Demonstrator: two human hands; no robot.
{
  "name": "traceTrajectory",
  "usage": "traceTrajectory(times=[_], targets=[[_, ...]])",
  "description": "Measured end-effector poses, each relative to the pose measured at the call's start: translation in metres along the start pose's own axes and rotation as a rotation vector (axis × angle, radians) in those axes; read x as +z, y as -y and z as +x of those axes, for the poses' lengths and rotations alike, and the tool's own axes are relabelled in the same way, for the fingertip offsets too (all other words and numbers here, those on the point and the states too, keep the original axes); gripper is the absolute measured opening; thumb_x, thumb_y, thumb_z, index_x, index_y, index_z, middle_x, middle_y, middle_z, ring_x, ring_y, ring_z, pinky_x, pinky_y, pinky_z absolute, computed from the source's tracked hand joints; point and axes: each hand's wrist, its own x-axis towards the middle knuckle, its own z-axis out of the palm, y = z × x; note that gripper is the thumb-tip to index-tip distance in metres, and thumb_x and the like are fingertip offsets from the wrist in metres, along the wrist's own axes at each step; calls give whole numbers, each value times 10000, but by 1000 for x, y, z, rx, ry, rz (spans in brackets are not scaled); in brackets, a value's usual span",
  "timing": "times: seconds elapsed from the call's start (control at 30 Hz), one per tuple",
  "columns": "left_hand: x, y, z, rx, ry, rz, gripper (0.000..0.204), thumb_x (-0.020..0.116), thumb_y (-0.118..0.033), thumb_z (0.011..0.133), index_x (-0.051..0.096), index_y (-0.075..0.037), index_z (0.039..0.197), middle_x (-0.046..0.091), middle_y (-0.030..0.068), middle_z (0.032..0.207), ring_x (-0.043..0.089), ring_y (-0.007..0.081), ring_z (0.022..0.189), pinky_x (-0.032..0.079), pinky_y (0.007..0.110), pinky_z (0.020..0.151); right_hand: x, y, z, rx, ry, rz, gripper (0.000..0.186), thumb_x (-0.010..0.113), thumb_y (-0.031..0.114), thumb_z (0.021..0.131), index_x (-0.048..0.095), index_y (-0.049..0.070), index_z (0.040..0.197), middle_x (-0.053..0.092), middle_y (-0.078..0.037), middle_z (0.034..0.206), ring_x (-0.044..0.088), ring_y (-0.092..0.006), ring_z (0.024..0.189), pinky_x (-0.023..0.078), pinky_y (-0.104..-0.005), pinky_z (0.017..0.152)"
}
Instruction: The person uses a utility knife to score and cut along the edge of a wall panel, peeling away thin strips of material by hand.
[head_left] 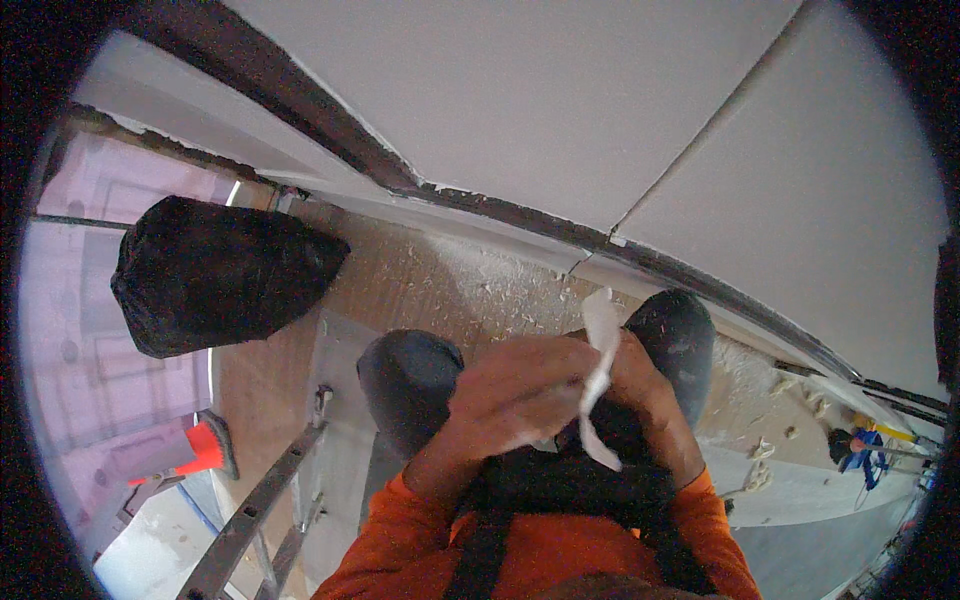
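A bulging black plastic bag (215, 275) lies at the left, well apart from the hands. The left hand (520, 390) is curled shut over a thin white crumpled strip (600, 375), which runs between both hands above the dark shoes (410, 380). The right hand (650, 395) touches the strip from behind; its grip cannot be told.

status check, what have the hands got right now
Left hand and right hand both closed on white strip. Strip held upright at chest, above the shoes. Nothing in the way; black bag off to left.
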Motion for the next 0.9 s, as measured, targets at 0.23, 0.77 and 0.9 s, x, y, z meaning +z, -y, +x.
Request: traceTrajectory(times=[0.23,0.77,0.9], targets=[[-34,57,-8,-450,-826,265,450,777,-9,863,535,-23,1243,614,47,962,587,135,889,503,291,754,11,-5,6,-61,-60,-34,266,686,126,873,746,109,1132,751,-143,1032,720,-360,923,583,-441,809],[-86,92,-75,-652,-1308,-436,161,686,-207,980,675,-67,1059,615,-9,871,578,99,809,462,292,759,7,8,11,102,105,-79,262,704,132,882,751,122,1140,750,-140,1053,731,-346,906,591,-412,802],[-82,91,-62,-739,-1305,-156,126,693,-160,959,703,-46,1010,669,28,943,607,114,845,475,296,766,6,12,12,16,-21,-15,279,715,113,879,744,108,1156,752,-148,1051,739,-335,918,593,-399,794]])
